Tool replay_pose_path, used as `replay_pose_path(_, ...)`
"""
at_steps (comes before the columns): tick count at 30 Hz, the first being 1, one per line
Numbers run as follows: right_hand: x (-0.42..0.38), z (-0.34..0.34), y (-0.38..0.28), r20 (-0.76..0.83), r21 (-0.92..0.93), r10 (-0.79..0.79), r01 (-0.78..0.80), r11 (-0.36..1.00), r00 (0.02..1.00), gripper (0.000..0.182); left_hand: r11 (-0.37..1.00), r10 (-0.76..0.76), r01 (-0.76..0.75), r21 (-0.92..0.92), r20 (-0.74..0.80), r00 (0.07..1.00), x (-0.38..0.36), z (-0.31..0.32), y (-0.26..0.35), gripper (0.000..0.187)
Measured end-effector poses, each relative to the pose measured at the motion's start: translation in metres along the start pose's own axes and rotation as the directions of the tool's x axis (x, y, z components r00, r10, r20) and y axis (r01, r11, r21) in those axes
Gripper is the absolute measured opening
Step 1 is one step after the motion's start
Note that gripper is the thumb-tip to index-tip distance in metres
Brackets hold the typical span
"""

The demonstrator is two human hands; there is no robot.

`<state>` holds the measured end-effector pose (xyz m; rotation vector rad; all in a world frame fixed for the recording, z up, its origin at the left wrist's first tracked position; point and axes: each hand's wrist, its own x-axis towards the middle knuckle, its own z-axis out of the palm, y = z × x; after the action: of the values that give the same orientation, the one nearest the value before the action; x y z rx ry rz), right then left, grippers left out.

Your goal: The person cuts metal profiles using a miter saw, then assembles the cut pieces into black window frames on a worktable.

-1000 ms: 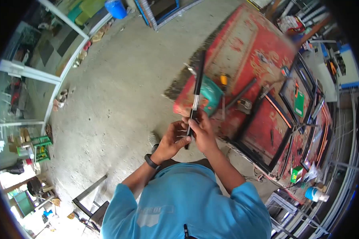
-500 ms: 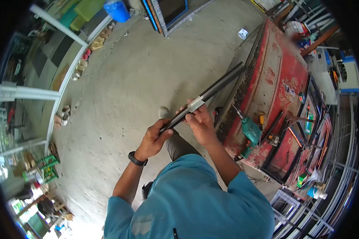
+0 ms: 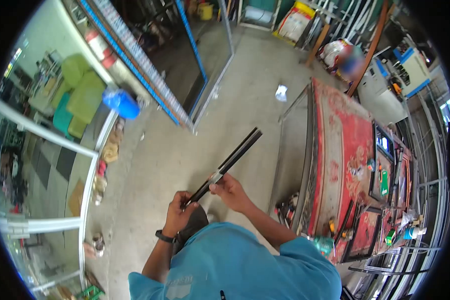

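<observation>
A long dark metal profile (image 3: 237,151) slants up and to the right in front of my body, above the concrete floor. Its lower end is wrapped by the fingers of my left hand (image 3: 179,214), which has a dark band at the wrist. Farther up, my right hand (image 3: 231,194) grips the same profile with thumb and fingers near its middle. A short silvery piece (image 3: 215,177) lies against the profile there, right at my right fingertips. The far end of the profile sticks out unsupported.
On my right stands a red-covered workbench (image 3: 335,130) bearing dark frames (image 3: 380,170) and a partly hidden green drill (image 3: 324,245). Large framed panels (image 3: 155,80) stand ahead on the left, near a blue bin (image 3: 122,104). Glass-panelled framing (image 3: 87,200) runs along my left.
My view has swung up and forward, bringing more of the framed panels and back area into sight. Both hands still hold the profile, now lower in the view.
</observation>
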<state>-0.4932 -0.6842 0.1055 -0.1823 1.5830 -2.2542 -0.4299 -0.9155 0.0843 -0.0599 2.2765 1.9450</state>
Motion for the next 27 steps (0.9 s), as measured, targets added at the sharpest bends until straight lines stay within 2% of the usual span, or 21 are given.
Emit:
replay_pose_path(1, 0.031, -0.007, -0.004, -0.031, -0.057, -0.016, 0.014, 0.998, 0.999, 0.029, 1.000, -0.021, 0.021, -0.018, 0.010, 1.000, 0.035, -0.006, -0.001, 0.031)
replay_pose_path(4, 0.137, -0.041, -0.001, -0.093, -0.140, 0.005, -0.018, 0.990, 0.996, 0.036, 0.993, -0.023, 0.014, 0.119, 0.078, 0.997, 0.151, -0.026, -0.001, 0.030)
replay_pose_path(6, 0.201, -0.060, -0.005, -0.146, -0.181, -0.033, 0.006, 0.983, 0.989, 0.034, 0.990, 0.037, -0.049, 0.133, 0.097, 0.995, 0.232, -0.038, 0.005, 0.030)
replay_pose_path(8, 0.269, -0.084, -0.018, -0.179, -0.234, -0.067, 0.024, 0.972, 0.982, 0.031, 0.963, 0.128, -0.142, 0.230, 0.077, 0.989, 0.316, -0.050, 0.000, 0.029)
replay_pose_path(10, 0.317, -0.090, -0.073, -0.271, -0.229, -0.056, -0.008, 0.973, 0.961, 0.027, 0.972, 0.191, -0.206, 0.108, 0.135, 0.972, 0.400, -0.050, 0.012, 0.031)
replay_pose_path(11, 0.334, -0.100, -0.097, -0.314, -0.223, -0.041, -0.032, 0.974, 0.949, 0.026, 0.917, 0.324, -0.361, 0.170, 0.209, 0.922, 0.446, -0.046, 0.004, 0.031)
replay_pose_path(12, 0.350, -0.127, -0.094, -0.352, -0.278, -0.078, -0.025, 0.960, 0.933, 0.026, 0.876, 0.357, -0.425, 0.229, 0.284, 0.890, 0.485, -0.038, 0.030, 0.030)
replay_pose_path(13, 0.365, -0.154, -0.089, -0.390, -0.319, -0.116, -0.016, 0.948, 0.914, 0.025, 0.856, 0.390, -0.475, 0.203, 0.350, 0.852, 0.524, -0.026, 0.045, 0.028)
replay_pose_path(14, 0.382, -0.173, -0.101, -0.414, -0.255, -0.174, 0.069, 0.964, 0.894, 0.026, 0.834, 0.416, -0.522, 0.181, 0.415, 0.809, 0.562, -0.015, 0.058, 0.026)
replay_pose_path(15, 0.397, -0.192, -0.116, -0.513, -0.277, -0.122, -0.029, 0.960, 0.850, 0.024, 0.850, 0.381, -0.506, 0.150, 0.488, 0.785, 0.597, -0.003, 0.073, 0.024)
replay_pose_path(16, 0.415, -0.214, -0.116, -0.569, -0.116, -0.135, 0.084, 0.990, 0.811, 0.023, 0.865, 0.350, -0.488, 0.119, 0.552, 0.756, 0.635, 0.011, 0.085, 0.022)
replay_pose_path(17, 0.433, -0.238, -0.120, -0.577, -0.122, -0.183, 0.138, 0.983, 0.796, 0.023, 0.827, 0.375, -0.550, 0.119, 0.611, 0.697, 0.675, 0.024, 0.088, 0.021)
replay_pose_path(18, 0.458, -0.257, -0.126, -0.665, -0.117, -0.187, 0.145, 0.982, 0.723, 0.022, 0.789, 0.393, -0.604, 0.110, 0.666, 0.634, 0.714, 0.039, 0.089, 0.020)
replay_pose_path(20, 0.507, -0.307, -0.132, -0.749, -0.096, -0.162, 0.136, 0.986, 0.642, 0.022, 0.789, 0.314, -0.599, 0.133, 0.752, 0.580, 0.790, 0.068, 0.088, 0.021)
replay_pose_path(22, 0.559, -0.367, -0.133, -0.771, -0.030, -0.115, 0.145, 0.989, 0.626, 0.022, 0.803, 0.224, -0.574, 0.162, 0.810, 0.542, 0.868, 0.105, 0.086, 0.022)
replay_pose_path(24, 0.616, -0.426, -0.147, -0.777, -0.101, -0.143, 0.103, 0.990, 0.613, 0.022, 0.825, 0.206, -0.540, 0.167, 0.801, 0.563, 0.943, 0.141, 0.080, 0.023)
replay_pose_path(26, 0.676, -0.478, -0.184, -0.751, -0.126, -0.165, 0.107, 0.986, 0.640, 0.021, 0.863, 0.150, -0.472, 0.182, 0.799, 0.582, 1.007, 0.161, 0.094, 0.026)
replay_pose_path(27, 0.704, -0.505, -0.202, -0.723, -0.138, -0.180, 0.115, 0.984, 0.667, 0.020, 0.912, 0.024, -0.344, 0.223, 0.807, 0.590, 1.039, 0.171, 0.112, 0.029)
